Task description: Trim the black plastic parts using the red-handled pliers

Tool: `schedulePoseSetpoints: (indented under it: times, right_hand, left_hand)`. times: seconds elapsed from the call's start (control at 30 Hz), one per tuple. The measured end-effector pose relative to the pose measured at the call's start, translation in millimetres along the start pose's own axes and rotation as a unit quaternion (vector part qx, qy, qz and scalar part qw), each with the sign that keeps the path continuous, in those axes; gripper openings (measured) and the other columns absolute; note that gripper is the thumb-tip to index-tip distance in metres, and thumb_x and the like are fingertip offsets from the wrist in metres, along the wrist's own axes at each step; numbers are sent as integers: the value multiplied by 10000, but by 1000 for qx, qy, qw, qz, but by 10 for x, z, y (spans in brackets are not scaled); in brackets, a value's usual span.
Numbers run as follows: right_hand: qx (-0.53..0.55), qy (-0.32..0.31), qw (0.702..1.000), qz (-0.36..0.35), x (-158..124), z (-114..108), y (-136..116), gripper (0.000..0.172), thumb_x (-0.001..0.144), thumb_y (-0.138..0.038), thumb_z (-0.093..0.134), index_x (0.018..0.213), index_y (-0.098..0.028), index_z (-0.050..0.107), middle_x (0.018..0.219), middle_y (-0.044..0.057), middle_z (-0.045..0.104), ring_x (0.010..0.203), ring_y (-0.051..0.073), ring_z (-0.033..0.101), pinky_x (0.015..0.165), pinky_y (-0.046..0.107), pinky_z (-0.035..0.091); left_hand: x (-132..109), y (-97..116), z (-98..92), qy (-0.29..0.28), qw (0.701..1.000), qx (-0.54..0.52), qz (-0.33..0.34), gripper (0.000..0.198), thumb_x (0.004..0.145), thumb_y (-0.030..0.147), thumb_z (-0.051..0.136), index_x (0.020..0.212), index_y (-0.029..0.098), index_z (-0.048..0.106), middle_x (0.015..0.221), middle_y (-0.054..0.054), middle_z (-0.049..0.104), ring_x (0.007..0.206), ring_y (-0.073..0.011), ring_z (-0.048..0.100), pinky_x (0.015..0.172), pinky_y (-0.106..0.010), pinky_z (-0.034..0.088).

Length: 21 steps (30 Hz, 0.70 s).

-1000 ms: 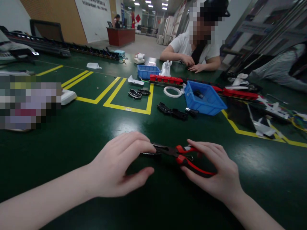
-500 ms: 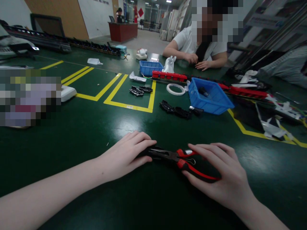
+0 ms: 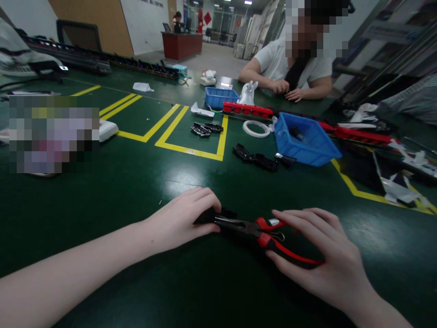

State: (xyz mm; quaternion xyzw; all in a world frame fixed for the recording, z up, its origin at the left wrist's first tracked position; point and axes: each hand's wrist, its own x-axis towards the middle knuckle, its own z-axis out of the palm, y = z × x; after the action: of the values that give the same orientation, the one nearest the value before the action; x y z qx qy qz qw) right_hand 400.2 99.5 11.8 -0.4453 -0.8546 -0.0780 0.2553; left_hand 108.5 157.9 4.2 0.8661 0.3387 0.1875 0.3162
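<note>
**Pliers flat on the worktop, nose at the black part**

The pliers (image 3: 259, 230) lie on the near worktop (image 3: 136, 182) between my hands. Their long axis runs left to right, with the nose pointing left and the red handles trailing right and slightly nearer. My left hand (image 3: 180, 221) pinches a small black part (image 3: 220, 213) between fingers and thumb, pressing it down. My right hand (image 3: 324, 259) wraps the handles, fingers on the far one and thumb on the near one, and the handles stand apart. I judge tool and part are brought together. My fingers hide whether the nose bites, so the squeeze looks undone.
</note>
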Motion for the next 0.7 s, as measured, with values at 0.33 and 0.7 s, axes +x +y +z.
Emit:
schedulePoseSetpoints:
  times: [0.33, 0.7]
  right_hand:
    - [-6, -10, 1000, -3, 16, -23, -6, 481, 772, -368, 728, 1217, -248, 588, 1044, 61, 720, 879, 259, 688, 825, 457, 474]
    - [-6, -11, 1000, -3, 29, -50, -20, 435, 788, -390, 704, 1178, -239, 583, 994, 63, 726, 817, 257, 685, 756, 433, 468]
  left_hand:
    - [3, -35, 17, 10, 999, 8, 34, 65, 900, 215, 652, 947, 179, 626, 1133, -53, 612, 1039, -203, 575, 905, -384, 498]
    - [1, -38, 0, 7, 999, 17, 36, 48, 900, 213, 648, 935, 184, 632, 1124, -45, 606, 1020, -198, 577, 882, -364, 498]
